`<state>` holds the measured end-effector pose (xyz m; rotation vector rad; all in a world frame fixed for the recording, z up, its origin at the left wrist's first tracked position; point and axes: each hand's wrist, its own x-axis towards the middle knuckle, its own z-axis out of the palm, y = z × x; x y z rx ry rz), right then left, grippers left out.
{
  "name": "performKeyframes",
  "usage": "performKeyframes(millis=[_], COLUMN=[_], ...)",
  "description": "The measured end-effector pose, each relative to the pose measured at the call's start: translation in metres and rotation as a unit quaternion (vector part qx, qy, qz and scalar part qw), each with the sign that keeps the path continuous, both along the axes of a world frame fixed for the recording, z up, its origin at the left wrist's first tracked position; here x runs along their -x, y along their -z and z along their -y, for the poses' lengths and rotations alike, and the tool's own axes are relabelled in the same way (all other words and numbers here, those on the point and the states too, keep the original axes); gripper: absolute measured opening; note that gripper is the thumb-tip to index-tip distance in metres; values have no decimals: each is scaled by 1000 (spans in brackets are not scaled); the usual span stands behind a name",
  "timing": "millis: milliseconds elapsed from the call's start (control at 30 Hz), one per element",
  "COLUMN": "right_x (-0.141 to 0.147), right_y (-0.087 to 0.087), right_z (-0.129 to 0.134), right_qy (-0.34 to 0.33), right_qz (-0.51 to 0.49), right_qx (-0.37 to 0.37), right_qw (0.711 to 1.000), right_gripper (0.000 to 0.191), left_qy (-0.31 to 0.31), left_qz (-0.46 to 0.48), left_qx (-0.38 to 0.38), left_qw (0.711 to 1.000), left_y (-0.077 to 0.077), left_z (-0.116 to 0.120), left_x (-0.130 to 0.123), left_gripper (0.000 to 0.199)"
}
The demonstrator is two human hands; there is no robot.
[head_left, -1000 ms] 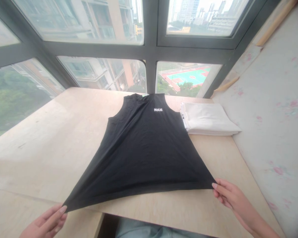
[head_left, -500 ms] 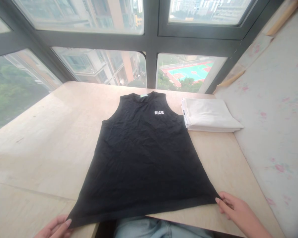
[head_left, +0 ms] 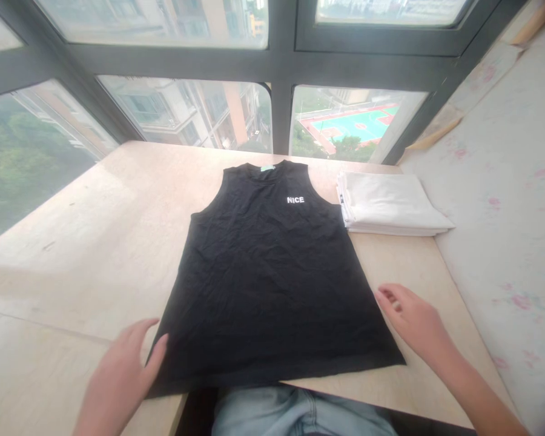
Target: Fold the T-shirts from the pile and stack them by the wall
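Observation:
A black sleeveless shirt [head_left: 272, 272] lies spread on the pale tabletop [head_left: 95, 242], neckline toward the window, white "NICE" lettering on its upper right. Its hem reaches the near table edge. My left hand [head_left: 127, 369] is at the lower left side of the shirt, thumb and fingers apart, holding nothing; the thumb overlaps the cloth in view. On the other side, my right hand [head_left: 411, 318] hovers beside the shirt's right edge, fingers curled with a gap between thumb and fingers, holding nothing.
Folded white cloth [head_left: 390, 203] is stacked at the back right, beside the shirt's armhole. A flowered wall [head_left: 504, 242] borders the table on the right, and window frames [head_left: 281, 66] stand behind. Legs in light jeans [head_left: 295, 412] show below the near edge.
Both hands have let go of the hem corners and moved up along the shirt's sides, away from the near edge. The hem's left corner has drawn slightly inward.

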<state>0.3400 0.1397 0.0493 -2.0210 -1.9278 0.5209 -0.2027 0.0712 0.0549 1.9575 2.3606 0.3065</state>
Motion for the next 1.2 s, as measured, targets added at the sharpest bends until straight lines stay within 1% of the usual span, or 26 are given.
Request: performKeyframes(millis=[67,100,133,167,233,300,333,400,467,533,600,667,700,733,800,900,967,1033,1100,1133,1200], right_x=[34,52,68,81,99,105,106,105,104,105,107,111,114,118,133,162,181,192,194,193,188], right_y=[1,5,9,15,27,40,46,55,59,57,51,43,39,36,32,32,35,39,45,49,57], right_z=[-35,-53,-70,-87,-116,-137,-143,-149,-147,-144,-148,-162,-174,-189,-226,-292,-332,-364,-386,-394,-405], right_qy=[-88,-136,-176,-199,-207,-189,-181,-177,-181,-184,-181,-173,-173,-176,-196,-222,-222,-213,-197,-188,-176], right_qz=[-7,0,18,42,98,143,157,172,178,180,175,158,145,132,108,93,92,97,107,111,115], right_qx=[-94,-125,-144,-156,-155,-134,-123,-112,-116,-122,-122,-120,-120,-123,-124,-107,-95,-88,-76,-70,-62], right_qw=[992,983,974,966,961,962,963,963,960,958,960,965,967,968,967,965,966,968,972,973,976], right_gripper=[42,44,46,49,56,61,63,63,63,63,61,57,55,55,57,61,62,63,64,64,64], left_qy=[104,137,146,146,133,119,115,114,114,111,107,101,99,100,113,151,167,169,161,157,156], left_qz=[-8,-24,-51,-72,-98,-113,-119,-129,-136,-138,-135,-129,-125,-120,-108,-87,-75,-69,-71,-74,-78], left_qx=[-25,-27,-26,-26,-22,-9,-1,11,14,13,16,17,13,5,-17,-36,-41,-35,-14,-3,11], left_qw=[994,990,988,986,986,986,986,985,984,984,985,986,987,988,988,984,982,983,984,985,985], left_y=[-2,0,3,8,19,29,34,40,44,45,44,39,37,33,27,23,25,31,41,45,53], left_z=[-40,-61,-81,-100,-132,-154,-161,-167,-165,-160,-158,-165,-173,-186,-221,-293,-340,-380,-407,-416,-427], left_x=[-41,-59,-75,-86,-96,-93,-89,-79,-71,-67,-65,-64,-64,-65,-69,-79,-85,-85,-79,-74,-63], left_gripper=[53,53,53,54,59,64,65,66,67,68,69,68,67,65,62,58,59,59,59,60,63])
